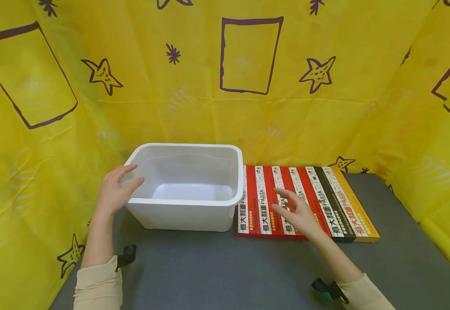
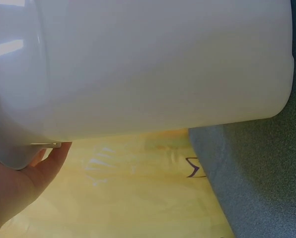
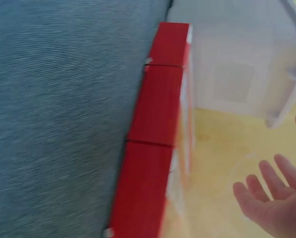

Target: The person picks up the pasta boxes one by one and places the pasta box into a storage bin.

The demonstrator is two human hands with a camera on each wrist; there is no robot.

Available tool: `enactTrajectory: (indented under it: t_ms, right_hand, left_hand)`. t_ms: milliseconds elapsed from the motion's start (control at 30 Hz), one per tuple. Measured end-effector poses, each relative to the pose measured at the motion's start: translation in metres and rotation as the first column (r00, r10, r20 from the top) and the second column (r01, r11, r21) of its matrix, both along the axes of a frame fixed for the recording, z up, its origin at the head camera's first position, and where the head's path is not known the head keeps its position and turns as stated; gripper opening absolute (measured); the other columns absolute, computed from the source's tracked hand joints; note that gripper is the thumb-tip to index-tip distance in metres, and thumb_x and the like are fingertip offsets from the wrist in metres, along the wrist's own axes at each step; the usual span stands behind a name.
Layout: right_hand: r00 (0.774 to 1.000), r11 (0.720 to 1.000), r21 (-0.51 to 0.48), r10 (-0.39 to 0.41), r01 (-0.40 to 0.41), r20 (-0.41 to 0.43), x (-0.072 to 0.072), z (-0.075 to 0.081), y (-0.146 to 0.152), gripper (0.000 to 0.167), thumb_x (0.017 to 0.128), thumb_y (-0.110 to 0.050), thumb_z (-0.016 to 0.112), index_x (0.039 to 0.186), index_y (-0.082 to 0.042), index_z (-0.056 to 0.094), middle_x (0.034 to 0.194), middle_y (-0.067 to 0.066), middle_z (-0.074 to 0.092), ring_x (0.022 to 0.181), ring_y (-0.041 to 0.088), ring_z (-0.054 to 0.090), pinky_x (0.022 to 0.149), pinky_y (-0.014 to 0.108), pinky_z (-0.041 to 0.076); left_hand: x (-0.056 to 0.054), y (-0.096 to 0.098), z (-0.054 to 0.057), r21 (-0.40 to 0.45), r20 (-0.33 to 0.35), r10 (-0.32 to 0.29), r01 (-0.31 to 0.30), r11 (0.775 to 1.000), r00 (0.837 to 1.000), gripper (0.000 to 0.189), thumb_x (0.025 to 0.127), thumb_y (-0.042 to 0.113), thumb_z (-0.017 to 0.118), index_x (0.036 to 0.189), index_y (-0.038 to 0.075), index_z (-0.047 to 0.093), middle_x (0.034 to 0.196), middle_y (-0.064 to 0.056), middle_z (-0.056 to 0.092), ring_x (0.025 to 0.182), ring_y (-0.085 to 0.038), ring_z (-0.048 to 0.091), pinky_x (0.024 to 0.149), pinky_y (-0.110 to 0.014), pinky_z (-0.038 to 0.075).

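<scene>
A deep white plastic bin (image 1: 186,217) stands upright, its visible interior bare. My left hand (image 1: 116,188) holds it at the left side of the rim; the thumb and index finger reach over the edge, and in the left wrist view the fingers (image 2: 51,166) are just under the rim. Flat pasta boxes (image 1: 256,202) lie in a row right of the bin, several red, then a black one and a yellow one. Over the red boxes hovers my right hand (image 1: 296,215), fingers loosely spread and holding nothing; in the right wrist view this hand (image 3: 279,198) is open.
Everything sits on a dark grey tabletop (image 1: 217,267). A yellow cloth curtain (image 1: 143,107) with drawn stars and frames closes off the back and both sides. Each sleeve carries a small black wrist device, such as the left wrist device (image 1: 126,255).
</scene>
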State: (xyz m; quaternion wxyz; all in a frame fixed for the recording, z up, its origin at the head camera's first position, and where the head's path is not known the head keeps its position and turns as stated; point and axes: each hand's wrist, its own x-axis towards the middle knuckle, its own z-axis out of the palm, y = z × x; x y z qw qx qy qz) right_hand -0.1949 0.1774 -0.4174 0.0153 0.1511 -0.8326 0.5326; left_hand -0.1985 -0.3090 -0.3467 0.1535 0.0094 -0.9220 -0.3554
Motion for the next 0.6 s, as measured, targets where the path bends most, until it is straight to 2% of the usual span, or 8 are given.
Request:
enactTrajectory:
  t_ms: [133,367,533,600]
  right_hand:
    - [0.997,0.999,0.008,-0.038,0.037,0.063,0.005,-0.008,0.011,0.053,0.093,-0.029,0.067,0.141,-0.013,0.050,0.144,0.014,0.047,0.132,0.039,0.043,0.097,0.055,0.046]
    - [0.983,0.993,0.035,-0.120,0.116,0.137,0.012,-0.022,0.031,0.055,0.093,-0.030,0.068,0.141,-0.010,0.050,0.142,0.014,0.049,0.132,0.033,0.042,0.100,0.053,0.042]
    - [0.981,0.991,0.017,-0.133,0.132,0.144,0.017,-0.024,0.046,0.054,0.094,-0.028,0.065,0.141,-0.007,0.048,0.142,0.015,0.049,0.130,0.031,0.043,0.098,0.042,0.042]
    - [0.979,0.989,0.022,-0.147,0.145,0.145,0.018,-0.024,0.052,0.056,0.094,-0.028,0.065,0.142,-0.005,0.046,0.142,0.017,0.048,0.130,0.032,0.042,0.098,0.042,0.041]
  left_hand:
    - [0.000,0.000,-0.001,0.000,-0.010,-0.002,0.002,1.000,1.000,0.057,0.095,0.035,0.062,0.140,0.002,0.051,0.145,-0.030,0.041,0.136,-0.051,0.027,0.106,-0.070,0.019]
    - [-0.001,-0.001,-0.003,0.011,-0.035,-0.011,0.011,1.000,0.999,0.056,0.094,0.033,0.063,0.139,0.001,0.052,0.143,-0.030,0.042,0.136,-0.051,0.027,0.106,-0.070,0.019]
    - [-0.001,-0.002,-0.003,0.003,-0.033,-0.009,0.009,1.000,0.999,0.056,0.094,0.034,0.063,0.139,0.002,0.052,0.143,-0.029,0.043,0.136,-0.051,0.028,0.105,-0.070,0.019]
    - [-0.002,-0.002,-0.003,-0.003,-0.030,-0.009,0.009,1.000,0.999,0.057,0.094,0.035,0.063,0.139,0.002,0.052,0.144,-0.029,0.042,0.136,-0.051,0.028,0.105,-0.070,0.019]
